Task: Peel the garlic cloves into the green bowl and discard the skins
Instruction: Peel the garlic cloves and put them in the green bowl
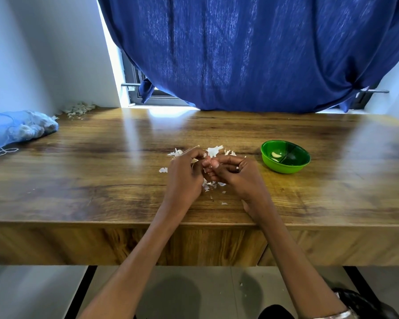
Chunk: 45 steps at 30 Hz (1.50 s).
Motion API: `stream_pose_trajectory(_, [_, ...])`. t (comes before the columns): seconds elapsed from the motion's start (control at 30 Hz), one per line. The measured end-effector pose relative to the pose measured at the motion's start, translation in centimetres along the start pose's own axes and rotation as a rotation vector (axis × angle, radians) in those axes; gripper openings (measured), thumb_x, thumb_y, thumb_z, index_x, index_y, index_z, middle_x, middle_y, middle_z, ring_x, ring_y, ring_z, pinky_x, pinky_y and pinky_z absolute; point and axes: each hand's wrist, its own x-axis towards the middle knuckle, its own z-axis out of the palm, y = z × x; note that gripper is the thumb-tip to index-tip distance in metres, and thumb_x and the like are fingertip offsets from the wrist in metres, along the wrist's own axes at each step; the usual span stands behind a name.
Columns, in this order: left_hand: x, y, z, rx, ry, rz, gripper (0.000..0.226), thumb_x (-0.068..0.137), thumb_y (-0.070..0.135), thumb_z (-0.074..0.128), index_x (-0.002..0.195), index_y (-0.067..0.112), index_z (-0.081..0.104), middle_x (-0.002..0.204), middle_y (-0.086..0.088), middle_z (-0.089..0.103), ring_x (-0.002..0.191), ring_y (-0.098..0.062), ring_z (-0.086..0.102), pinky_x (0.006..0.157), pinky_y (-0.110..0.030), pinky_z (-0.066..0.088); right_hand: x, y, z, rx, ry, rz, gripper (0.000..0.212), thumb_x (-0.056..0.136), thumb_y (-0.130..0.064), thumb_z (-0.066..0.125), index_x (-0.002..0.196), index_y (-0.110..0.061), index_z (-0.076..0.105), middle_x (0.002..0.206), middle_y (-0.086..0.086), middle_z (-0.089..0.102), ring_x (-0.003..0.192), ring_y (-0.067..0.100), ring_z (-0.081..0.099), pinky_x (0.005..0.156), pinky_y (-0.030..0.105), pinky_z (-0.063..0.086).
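Peeling garlic clove [207, 168], label-free bowl [286, 166]

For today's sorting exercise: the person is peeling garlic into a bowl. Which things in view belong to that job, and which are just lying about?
Part of the job:
left hand and right hand, fingertips together over the skins
green bowl, peeled clove inside
loose skins on the table

Just lying about:
blue curtain
blue net bag at the far left
pile of scraps in the far corner

You had bare surface [101, 171] left of the skins [213, 151] and a gap right before the green bowl [285, 157]. Mesh bag [16, 130] blocked far left; curtain [251, 54] closed off the back.
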Motion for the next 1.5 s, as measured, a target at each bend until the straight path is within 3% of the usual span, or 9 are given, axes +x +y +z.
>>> stream_pose_trajectory(0.2, [-0.1, 0.5, 0.3, 0.15, -0.014, 0.162, 0.032, 0.088, -0.014, 0.051, 0.086, 0.018, 0.054, 0.076, 0.01, 0.054, 0.069, -0.011, 0.05, 0.063, -0.012, 0.035, 0.0, -0.3, 0.0, 0.093, -0.024, 0.083, 0.006, 0.091, -0.003, 0.07, 0.091, -0.008, 0.074, 0.082, 0.01, 0.077, 0.074, 0.012, 0.072, 0.073, 0.02, 0.059])
stream_pose_trajectory(0.47, [-0.2, 0.3, 0.5, 0.146, 0.008, 0.181, 0.024, 0.09, -0.012, 0.052, 0.093, 0.01, 0.059, 0.087, 0.003, 0.062, 0.074, -0.018, 0.059, 0.063, -0.018, 0.038, 0.2, -0.4, 0.0, 0.136, -0.036, 0.077, 0.009, 0.095, -0.003, 0.065, 0.092, -0.009, 0.071, 0.085, 0.006, 0.074, 0.077, 0.013, 0.064, 0.076, 0.025, 0.055])
stream_pose_trajectory(0.57, [0.0, -0.1, 0.3, 0.066, 0.059, 0.14, 0.015, 0.094, 0.0, 0.063, 0.095, 0.015, 0.068, 0.09, 0.007, 0.067, 0.07, -0.017, 0.069, 0.062, -0.037, 0.054, 0.2, -0.4, -0.2, 0.195, 0.031, 0.072, 0.011, 0.093, -0.004, 0.066, 0.091, -0.013, 0.071, 0.086, 0.001, 0.072, 0.081, 0.01, 0.062, 0.077, 0.024, 0.052])
stream_pose_trajectory(0.7, [0.1, -0.2, 0.3, 0.091, 0.091, 0.12, 0.014, 0.094, 0.003, 0.066, 0.096, 0.014, 0.075, 0.095, 0.006, 0.07, 0.073, -0.018, 0.069, 0.065, -0.047, 0.057, 0.2, -0.5, -0.3, 0.231, 0.06, 0.116, 0.012, 0.093, -0.004, 0.065, 0.094, -0.014, 0.071, 0.087, 0.002, 0.071, 0.08, 0.009, 0.06, 0.073, 0.021, 0.051])
stream_pose_trajectory(0.77, [0.0, -0.3, 0.3, 0.115, 0.091, 0.122, 0.013, 0.099, 0.013, 0.062, 0.098, 0.013, 0.075, 0.095, 0.005, 0.07, 0.072, -0.018, 0.068, 0.066, -0.045, 0.056, 0.2, -0.5, -0.2, 0.234, 0.066, 0.125, 0.011, 0.093, -0.004, 0.066, 0.096, -0.013, 0.07, 0.085, 0.004, 0.07, 0.078, 0.01, 0.058, 0.073, 0.022, 0.051])
stream_pose_trajectory(0.9, [-0.3, 0.4, 0.3, 0.155, 0.112, 0.073, 0.042, 0.106, 0.039, 0.047, 0.083, 0.016, 0.074, 0.084, 0.007, 0.067, 0.067, -0.01, 0.063, 0.065, -0.028, 0.047, 0.2, -0.4, -0.3, 0.209, 0.071, 0.108, 0.014, 0.094, -0.005, 0.065, 0.1, -0.016, 0.073, 0.087, 0.002, 0.072, 0.076, 0.009, 0.056, 0.073, 0.023, 0.05])
stream_pose_trajectory(1.03, [-0.3, 0.2, 0.2, 0.195, 0.163, 0.103, 0.037, 0.101, 0.029, 0.061, 0.074, 0.01, 0.077, 0.084, 0.004, 0.068, 0.074, -0.01, 0.063, 0.067, -0.02, 0.041, 0.2, 0.0, -0.2, 0.081, 0.089, 0.032, 0.016, 0.094, -0.009, 0.067, 0.101, -0.02, 0.076, 0.098, 0.0, 0.078, 0.084, 0.007, 0.064, 0.078, 0.022, 0.055])
stream_pose_trajectory(1.27, [-0.3, 0.2, 0.0, 0.191, 0.161, 0.082, 0.013, 0.075, 0.019, 0.089, 0.086, 0.018, 0.081, 0.099, 0.003, 0.071, 0.087, -0.014, 0.067, 0.073, -0.038, 0.057, 0.2, 0.1, -0.1, -0.081, 0.227, -0.084, 0.008, 0.087, -0.008, 0.077, 0.092, -0.013, 0.079, 0.088, 0.0, 0.079, 0.079, 0.015, 0.073, 0.075, 0.032, 0.06])
stream_pose_trajectory(1.5, [-0.7, 1.0, -0.2, 0.179, 0.171, 0.058, 0.014, 0.099, 0.023, 0.065, 0.098, 0.021, 0.079, 0.079, 0.013, 0.074, 0.067, -0.002, 0.065, 0.065, -0.02, 0.047, 1.0, 0.1, -0.9, -0.477, 0.291, -0.197, 0.007, 0.084, -0.022, 0.082, 0.09, -0.02, 0.081, 0.081, -0.011, 0.077, 0.072, -0.003, 0.072, 0.072, 0.021, 0.06])
